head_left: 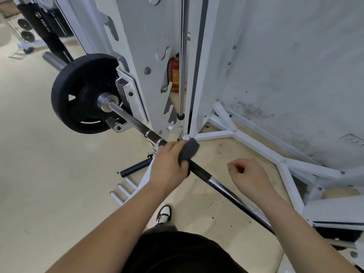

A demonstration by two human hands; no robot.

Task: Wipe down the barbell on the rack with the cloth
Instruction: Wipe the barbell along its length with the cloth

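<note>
The barbell (pixel 214 183) runs diagonally from the upper left to the lower right, resting in the white rack (pixel 137 62). A black weight plate (pixel 78 91) sits on its left sleeve. My left hand (pixel 167 166) presses a dark grey cloth (pixel 189 150) around the shaft, just right of the rack's hook. My right hand (pixel 250 177) hovers past the bar to the right, fingers loosely curled, holding nothing and not touching the bar.
The rack's white base frame (pixel 256 142) spreads over the floor along a stained wall (pixel 285 66). A red fire extinguisher (pixel 175 75) stands behind the upright. White storage pegs (pixel 123 191) and a black roller (pixel 136 167) sit low at the left. My shoe (pixel 164 213) is below the bar.
</note>
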